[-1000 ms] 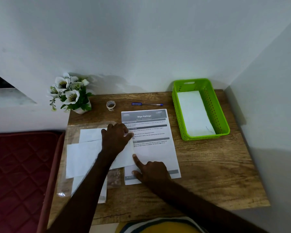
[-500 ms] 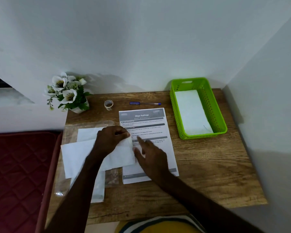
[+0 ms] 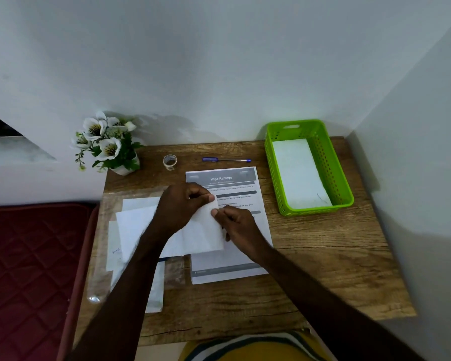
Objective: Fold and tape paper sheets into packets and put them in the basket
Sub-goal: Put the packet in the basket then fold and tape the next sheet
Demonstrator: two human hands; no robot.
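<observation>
Behind both hands [image 3: 206,217], tape roll [image 3: 169,162], pen [image 3: 225,160], flower pot [image 3: 110,144], green basket [image 3: 346,194] rightward

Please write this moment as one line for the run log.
left hand: pinches white paper sheet | right hand: pinches same sheet | green plastic basket: one white packet inside

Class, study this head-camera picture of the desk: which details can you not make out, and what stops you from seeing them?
1. Head view: the small print on the printed sheet is too small and partly under both hands.
2. The left hand and right hand hide the white sheet's top corner.
3. The handwriting on the lower paper is too small.
4. The basket wall hides the packet's left edge.
</observation>
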